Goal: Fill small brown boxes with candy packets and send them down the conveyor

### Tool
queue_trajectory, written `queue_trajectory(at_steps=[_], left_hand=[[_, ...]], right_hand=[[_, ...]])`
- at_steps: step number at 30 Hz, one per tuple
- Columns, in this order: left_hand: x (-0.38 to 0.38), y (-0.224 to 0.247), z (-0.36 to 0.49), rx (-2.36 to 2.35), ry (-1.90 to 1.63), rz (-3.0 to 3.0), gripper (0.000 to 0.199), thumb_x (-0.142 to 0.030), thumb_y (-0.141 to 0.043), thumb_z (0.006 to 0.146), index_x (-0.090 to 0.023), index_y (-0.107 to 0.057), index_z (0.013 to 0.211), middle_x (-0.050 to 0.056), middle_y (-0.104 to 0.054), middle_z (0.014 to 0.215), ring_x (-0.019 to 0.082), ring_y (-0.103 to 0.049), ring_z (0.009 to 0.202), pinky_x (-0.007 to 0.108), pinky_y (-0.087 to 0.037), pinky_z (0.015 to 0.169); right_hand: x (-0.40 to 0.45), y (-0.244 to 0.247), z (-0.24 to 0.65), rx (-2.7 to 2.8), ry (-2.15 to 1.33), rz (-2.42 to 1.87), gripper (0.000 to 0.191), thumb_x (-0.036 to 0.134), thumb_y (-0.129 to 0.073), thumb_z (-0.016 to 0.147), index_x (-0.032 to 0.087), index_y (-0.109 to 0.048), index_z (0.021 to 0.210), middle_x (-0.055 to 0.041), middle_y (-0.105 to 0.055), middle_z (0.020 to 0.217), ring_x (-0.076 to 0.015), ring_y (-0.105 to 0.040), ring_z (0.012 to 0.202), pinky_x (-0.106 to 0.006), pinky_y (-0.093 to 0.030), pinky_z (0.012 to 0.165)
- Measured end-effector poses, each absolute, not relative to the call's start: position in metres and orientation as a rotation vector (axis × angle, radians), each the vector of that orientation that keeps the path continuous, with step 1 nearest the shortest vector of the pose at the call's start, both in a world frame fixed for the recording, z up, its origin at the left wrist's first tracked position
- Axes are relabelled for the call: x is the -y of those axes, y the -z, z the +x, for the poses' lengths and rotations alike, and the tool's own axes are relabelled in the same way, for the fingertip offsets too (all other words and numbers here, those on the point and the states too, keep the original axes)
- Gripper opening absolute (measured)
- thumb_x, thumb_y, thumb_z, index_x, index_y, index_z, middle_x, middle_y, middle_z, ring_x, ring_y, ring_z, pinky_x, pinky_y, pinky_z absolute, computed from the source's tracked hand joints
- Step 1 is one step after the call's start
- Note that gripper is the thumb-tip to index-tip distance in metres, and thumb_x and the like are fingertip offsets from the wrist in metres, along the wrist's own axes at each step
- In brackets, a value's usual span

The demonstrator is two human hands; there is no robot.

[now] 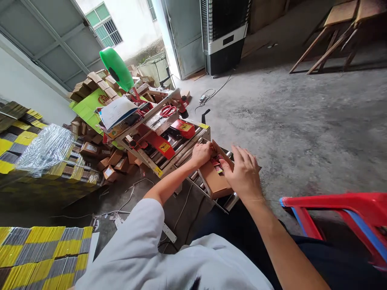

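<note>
A small brown cardboard box [217, 183] rests on the metal rollers in front of me, its far flap standing up. Part of the inside shows, with red printed items [218, 166] whose kind I cannot make out. My left hand [202, 155] is closed at the box's far left corner, fingers curled by the raised flap. On the right side, my right hand [245, 173] has its fingers stretched out and slightly apart, with the thumb over the box opening. That hand is a little blurred and partly covers the box's right edge.
Beyond the rollers stands a carton-sealing machine [163, 147] with red guards and red-handled scissors [168, 111] on top. Several brown boxes [113, 165] are heaped left. Flat cardboard stacks [45, 245] lie lower left. A red stool [335, 200] stands right; cables [133, 189] cross the floor.
</note>
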State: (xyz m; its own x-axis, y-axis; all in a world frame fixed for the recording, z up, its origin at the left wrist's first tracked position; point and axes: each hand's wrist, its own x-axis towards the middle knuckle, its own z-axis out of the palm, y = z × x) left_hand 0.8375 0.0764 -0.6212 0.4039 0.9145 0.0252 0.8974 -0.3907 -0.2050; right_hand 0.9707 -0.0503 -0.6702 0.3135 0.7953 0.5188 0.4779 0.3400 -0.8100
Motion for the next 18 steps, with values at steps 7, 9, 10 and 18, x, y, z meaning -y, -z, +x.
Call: queue_trajectory(at_steps=[7,9,10,18], left_hand=[[-0.059,0.625,0.827,1.686,0.507,-2.396,0.063,-0.001,-0.033,0.084,-0.020,-0.048,0.143,0.012,-0.056,0.143,0.022,-0.047,0.136,0.049,-0.024,0.122],[-0.036,0.630,0.824,1.582,0.546,-2.623,0.059,-0.008,-0.030,0.091,-0.020,-0.043,0.147,0.012,-0.052,0.148,0.020,-0.043,0.142,0.049,-0.022,0.124],[-0.022,0.633,0.823,1.501,0.466,-2.766,0.055,-0.017,-0.030,0.096,-0.020,-0.039,0.150,0.012,-0.048,0.152,0.021,-0.039,0.145,0.049,-0.022,0.125],[0.027,0.645,0.827,1.055,-0.353,-2.902,0.109,-0.068,-0.074,0.071,-0.014,-0.032,0.156,0.025,-0.016,0.165,0.043,-0.008,0.155,0.060,-0.012,0.124]], right_hand=[[0.090,0.717,0.908,1.652,-0.388,-1.447,0.071,0.029,-0.056,0.089,0.008,-0.035,0.154,-0.0204,-0.033,0.160,-0.0378,-0.033,0.146,-0.067,-0.015,0.120],[0.087,0.719,0.912,1.627,-0.506,-1.393,0.075,0.031,-0.061,0.085,0.008,-0.038,0.153,-0.0201,-0.034,0.160,-0.0381,-0.030,0.148,-0.066,-0.012,0.121],[0.083,0.719,0.920,1.617,-0.590,-1.326,0.076,0.032,-0.064,0.082,0.010,-0.042,0.151,-0.0195,-0.036,0.159,-0.0384,-0.030,0.148,-0.066,-0.012,0.121],[0.075,0.743,1.022,0.787,-1.204,-0.785,0.045,0.041,-0.067,0.083,0.023,-0.066,0.124,-0.0098,-0.069,0.128,-0.0264,-0.062,0.125,-0.049,-0.045,0.111]])
